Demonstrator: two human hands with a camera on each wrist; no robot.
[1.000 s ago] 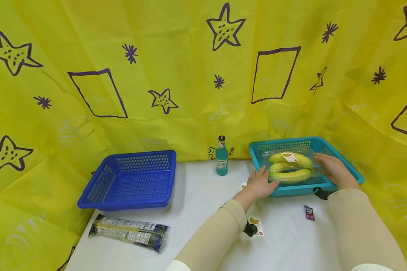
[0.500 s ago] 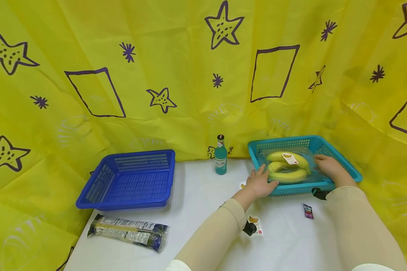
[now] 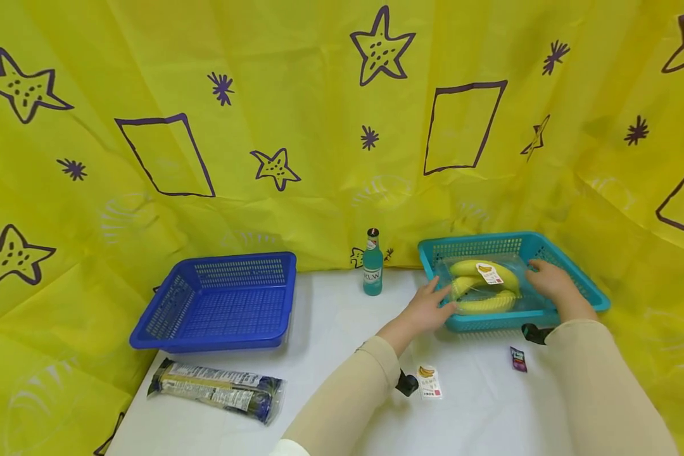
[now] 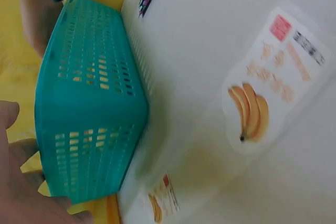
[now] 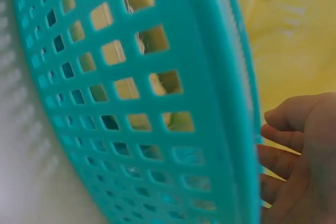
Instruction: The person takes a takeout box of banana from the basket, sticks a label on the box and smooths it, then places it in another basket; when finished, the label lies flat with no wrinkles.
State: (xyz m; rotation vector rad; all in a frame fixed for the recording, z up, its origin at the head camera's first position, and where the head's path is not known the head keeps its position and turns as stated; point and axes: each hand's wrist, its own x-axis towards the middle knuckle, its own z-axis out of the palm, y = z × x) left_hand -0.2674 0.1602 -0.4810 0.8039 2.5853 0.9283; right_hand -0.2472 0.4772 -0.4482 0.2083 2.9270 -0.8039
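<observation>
A clear pack of bananas (image 3: 484,278) with a white label lies inside the teal basket (image 3: 484,323), slightly tilted. At the basket's left rim is my left hand (image 3: 424,309), its fingers spread and holding nothing. My right hand (image 3: 553,282) is over the right side of the basket, near the pack's right end. Its fingers look loosely bent in the right wrist view, beyond the basket rim (image 5: 239,129); I cannot tell whether they touch the pack. In the left wrist view the left fingers (image 4: 26,150) are beside the basket wall (image 4: 89,103).
A blue basket (image 3: 222,345) stands at the left, with a long plastic-wrapped packet (image 3: 216,389) in front. A teal bottle (image 3: 372,266) stands upright at the back. Banana-printed cards (image 3: 430,382) and a small purple packet (image 3: 519,359) lie on the white table. Yellow cloth (image 3: 319,126) surrounds it.
The banana pack has settled lower in the teal basket. My left hand has drawn back a little toward the lower left, and my right hand has eased off the pack's end.
</observation>
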